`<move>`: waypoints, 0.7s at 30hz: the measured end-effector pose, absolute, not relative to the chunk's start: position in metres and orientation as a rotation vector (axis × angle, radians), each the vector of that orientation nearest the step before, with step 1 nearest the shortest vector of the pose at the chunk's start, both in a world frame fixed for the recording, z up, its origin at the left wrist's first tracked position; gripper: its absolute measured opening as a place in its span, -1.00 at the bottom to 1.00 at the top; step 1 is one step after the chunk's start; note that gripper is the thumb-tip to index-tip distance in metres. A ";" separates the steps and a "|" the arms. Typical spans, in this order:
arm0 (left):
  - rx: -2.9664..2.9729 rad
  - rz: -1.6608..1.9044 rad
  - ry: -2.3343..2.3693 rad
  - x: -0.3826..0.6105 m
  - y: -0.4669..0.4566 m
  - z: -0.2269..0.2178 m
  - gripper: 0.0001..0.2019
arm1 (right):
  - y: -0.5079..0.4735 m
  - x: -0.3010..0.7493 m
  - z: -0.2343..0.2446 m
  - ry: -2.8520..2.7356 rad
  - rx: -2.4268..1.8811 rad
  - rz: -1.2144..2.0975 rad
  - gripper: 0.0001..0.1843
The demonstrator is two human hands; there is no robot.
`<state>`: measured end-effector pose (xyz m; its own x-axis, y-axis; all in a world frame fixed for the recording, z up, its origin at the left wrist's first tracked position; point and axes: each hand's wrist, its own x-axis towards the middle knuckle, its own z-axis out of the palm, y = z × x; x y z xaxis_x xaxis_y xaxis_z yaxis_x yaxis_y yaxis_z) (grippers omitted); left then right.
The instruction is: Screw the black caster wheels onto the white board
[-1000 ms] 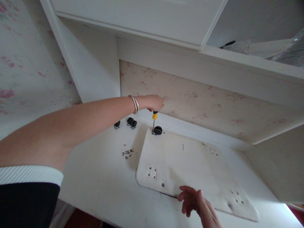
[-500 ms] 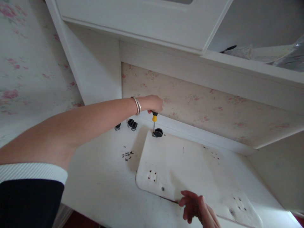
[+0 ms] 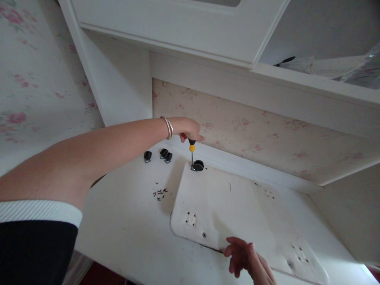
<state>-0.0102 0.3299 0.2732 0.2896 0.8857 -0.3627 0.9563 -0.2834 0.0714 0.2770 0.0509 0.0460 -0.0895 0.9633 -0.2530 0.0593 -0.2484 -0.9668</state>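
Three casters (image 3: 168,156) lie loose left of centre and one caster (image 3: 198,165) sits on the board (image 3: 237,209), where my left hand (image 3: 190,128) grips a screwdriver (image 3: 192,148), right hand (image 3: 242,255) open.

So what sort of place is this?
Probably a room in a home, at a built-in desk: pale pink-flowered wallpaper, a white panelled cupboard overhead, and a white desktop under the flat white board with rounded corners.
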 end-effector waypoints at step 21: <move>2.196 -0.340 1.721 -0.011 0.337 0.270 -0.53 | 0.047 0.266 0.062 -1.106 -1.402 1.429 -0.36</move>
